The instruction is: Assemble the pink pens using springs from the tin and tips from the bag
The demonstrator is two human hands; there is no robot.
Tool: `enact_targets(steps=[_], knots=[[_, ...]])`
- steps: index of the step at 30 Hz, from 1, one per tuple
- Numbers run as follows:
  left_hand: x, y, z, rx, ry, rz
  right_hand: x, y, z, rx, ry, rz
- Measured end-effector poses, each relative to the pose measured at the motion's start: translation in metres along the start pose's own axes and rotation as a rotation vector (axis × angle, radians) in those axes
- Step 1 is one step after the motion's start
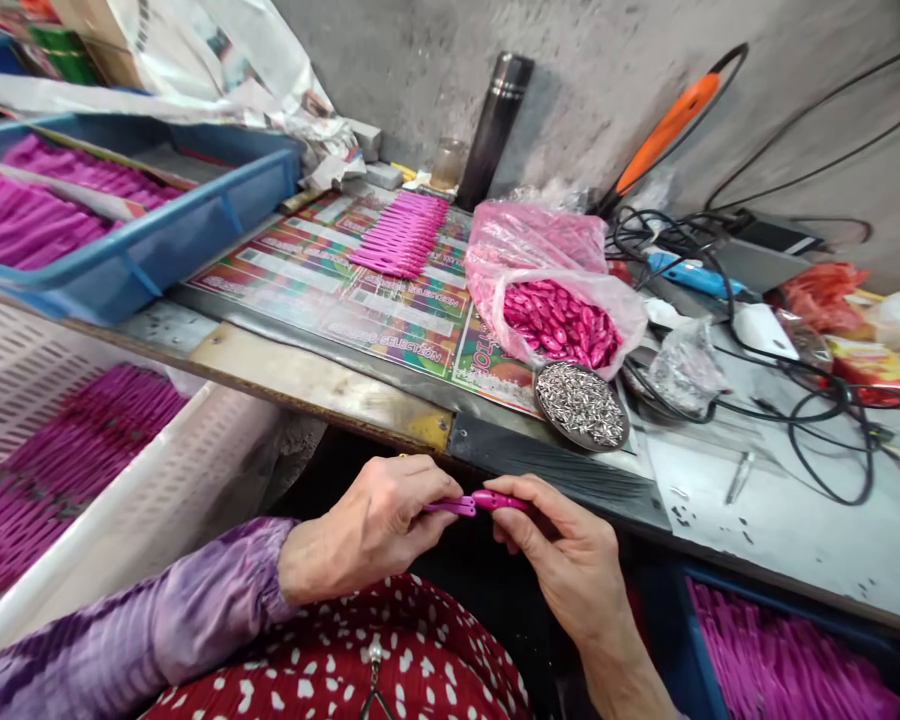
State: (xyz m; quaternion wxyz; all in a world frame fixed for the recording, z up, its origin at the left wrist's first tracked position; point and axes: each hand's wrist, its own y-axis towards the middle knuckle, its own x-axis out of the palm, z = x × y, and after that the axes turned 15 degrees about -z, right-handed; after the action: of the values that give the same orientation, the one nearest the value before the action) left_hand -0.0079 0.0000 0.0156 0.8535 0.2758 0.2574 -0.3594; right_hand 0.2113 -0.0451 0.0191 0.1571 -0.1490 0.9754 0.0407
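Note:
My left hand (pixel 371 525) is closed around a slim purple plastic strip (pixel 461 507) whose forked end, with small holes, sticks out to the right. In my right hand (pixel 562 545), thumb and fingers pinch a glossy magenta oval plastic piece (pixel 499 499). Its tip meets the strip's end; whether the two are joined I cannot tell. Both hands are in front of the table edge, above my lap. On the table beyond them are a dish of small metal pins (pixel 581 403) and a plastic bag (pixel 544 240) spilling magenta oval pieces (pixel 562 322).
A row of purple strips (pixel 401 235) lies on the printed mat. Left stand a blue tray (pixel 172 245) and a white basket (pixel 112 545) of strips; a blue bin (pixel 701 650) is lower right. A black flask (pixel 495 130), orange-handled tool (pixel 667 130) and tangled cables (pixel 825 400) stand or lie behind.

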Motion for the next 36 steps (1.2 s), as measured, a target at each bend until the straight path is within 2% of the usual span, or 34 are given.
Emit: enact_targets(steps=[7, 12, 21, 30, 36], knots=[[0.010, -0.006, -0.003, 0.011, 0.075, -0.023, 0.003, 0.003, 0.002, -0.042, -0.049, -0.099], [0.011, -0.010, -0.002, -0.014, 0.075, -0.028, 0.011, 0.004, 0.003, -0.051, -0.082, -0.162], [0.012, -0.017, -0.003, -0.054, 0.023, -0.059, 0.020, -0.002, 0.008, -0.106, -0.154, -0.088], [0.019, -0.027, -0.003, -0.097, 0.008, -0.115, 0.033, -0.009, 0.009, -0.094, -0.192, -0.089], [0.021, -0.029, -0.005, -0.083, 0.031, -0.096, 0.041, -0.012, 0.015, -0.117, -0.247, -0.069]])
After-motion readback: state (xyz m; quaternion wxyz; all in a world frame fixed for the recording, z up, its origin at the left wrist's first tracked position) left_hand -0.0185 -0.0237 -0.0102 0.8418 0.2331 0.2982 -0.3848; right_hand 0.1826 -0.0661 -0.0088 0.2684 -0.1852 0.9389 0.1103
